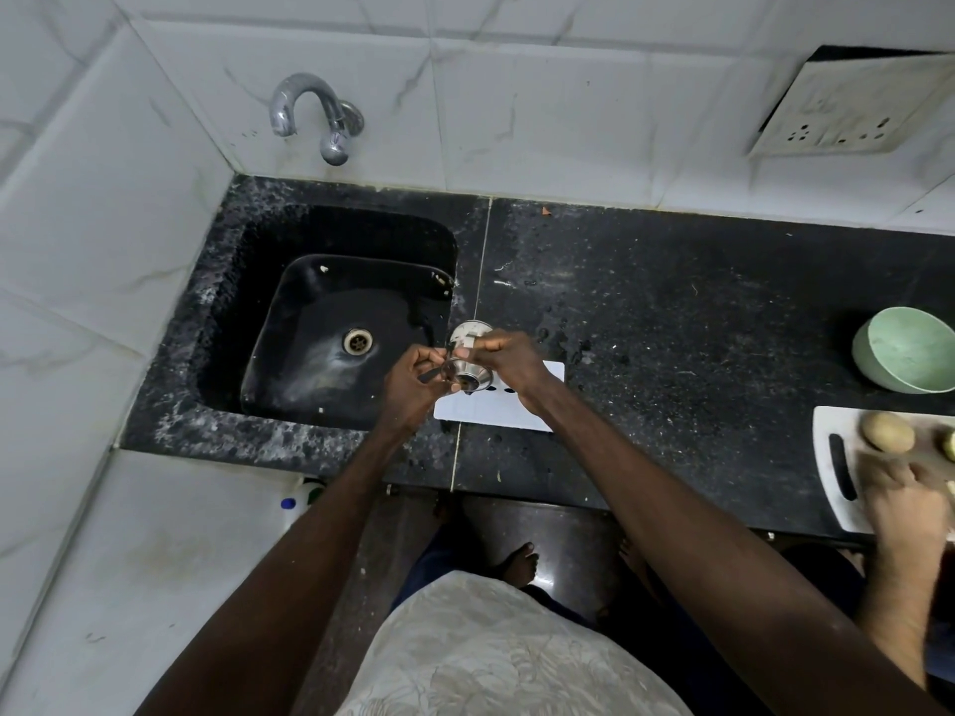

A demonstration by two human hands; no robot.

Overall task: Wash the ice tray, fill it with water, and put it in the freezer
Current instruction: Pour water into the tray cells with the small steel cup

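A flat white tray [496, 409] with a row of dark holes lies on the black counter just right of the sink [222, 323]; my hands hide part of it. Above its left end, both hands hold a small shiny steel item [469, 375], cone-shaped with a round steel part [469, 332] behind it. My left hand [408, 385] pinches its left side, where a short dark handle sticks out. My right hand [509, 361] grips its top with curled fingers. The sink basin is wet, with a steel drain [357, 342]. No water runs from the wall tap [310, 113].
At the counter's right end are a green bowl [909, 354] and a white cutting board [833, 457] with a potato [887, 432]; another person's hand [904, 503] rests there. A wall socket [852, 113] is at the upper right. A bottle [306, 496] stands below the counter edge.
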